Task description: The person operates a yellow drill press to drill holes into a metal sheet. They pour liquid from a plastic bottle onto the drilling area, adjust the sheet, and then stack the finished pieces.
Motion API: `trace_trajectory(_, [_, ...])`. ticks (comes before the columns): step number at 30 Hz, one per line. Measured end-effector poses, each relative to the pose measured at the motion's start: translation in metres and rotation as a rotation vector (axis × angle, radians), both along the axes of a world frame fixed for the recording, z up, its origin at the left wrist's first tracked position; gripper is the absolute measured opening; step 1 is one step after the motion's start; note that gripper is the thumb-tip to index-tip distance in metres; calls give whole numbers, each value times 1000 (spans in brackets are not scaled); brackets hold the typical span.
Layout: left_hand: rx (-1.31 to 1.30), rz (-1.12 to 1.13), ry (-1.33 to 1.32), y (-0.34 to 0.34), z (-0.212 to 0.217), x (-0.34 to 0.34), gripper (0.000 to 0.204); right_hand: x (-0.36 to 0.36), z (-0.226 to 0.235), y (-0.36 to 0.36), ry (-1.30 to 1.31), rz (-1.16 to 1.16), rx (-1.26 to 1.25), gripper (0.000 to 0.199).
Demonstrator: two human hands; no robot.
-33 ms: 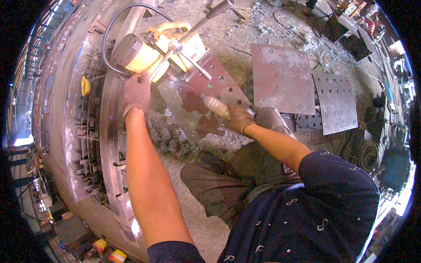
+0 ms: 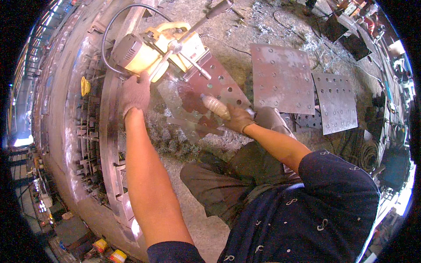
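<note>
My left hand point(image 2: 135, 94), in a brownish knit glove, is raised against the lower end of a yellow magnetic drill point(image 2: 142, 59). Its thumb points up at the yellow housing; the other fingers are mostly hidden behind the hand. A spoked feed handle point(image 2: 175, 46) sticks out from the drill's side. The drill stands on a reddish-brown steel plate point(image 2: 219, 81) with rows of round holes. In my gloved right hand point(image 2: 240, 119) a clear plastic bottle point(image 2: 215, 106) lies tilted, its neck toward the drill, over the wet, dark-stained part of the plate.
To the right lie a second steel plate point(image 2: 280, 79) with marked circles and a smaller perforated plate point(image 2: 337, 103). Metal shavings point(image 2: 180, 142) are heaped beside the work plate. A long steel beam point(image 2: 111, 144) runs along the left, near a yellow object point(image 2: 85, 86). A cable point(image 2: 232, 47) crosses the floor.
</note>
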State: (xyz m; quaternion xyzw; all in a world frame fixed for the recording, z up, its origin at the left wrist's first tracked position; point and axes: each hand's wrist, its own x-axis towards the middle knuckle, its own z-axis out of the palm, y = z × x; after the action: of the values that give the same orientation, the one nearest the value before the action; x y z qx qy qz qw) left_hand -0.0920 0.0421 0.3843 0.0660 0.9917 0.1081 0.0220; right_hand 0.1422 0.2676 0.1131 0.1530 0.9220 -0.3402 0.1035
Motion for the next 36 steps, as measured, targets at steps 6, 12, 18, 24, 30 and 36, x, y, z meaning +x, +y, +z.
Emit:
trace_trajectory(6, [-21,14,-26,3,-4,-9,73,-10,-3,3,-6,-21,87,55])
trace_trajectory(12, [-7,7,28,-1,-9,-6,72,-8,-4,4,-10,4,49,55])
trace_trajectory(18, [-29,3,48,0,-9,-6,69,-9,-11,4,12,-11,73,56])
trace_trajectory(24, [-27,24,23,-1,-10,-5,71,-9,-1,5,-110,22,26,81])
trace_trajectory(30, [-27,19,21,1,-11,-6,71,-10,4,6,-90,26,61,77])
trace_trajectory(36, [13,-23,74,-6,-21,-8,80,-11,7,6,-93,28,15,66])
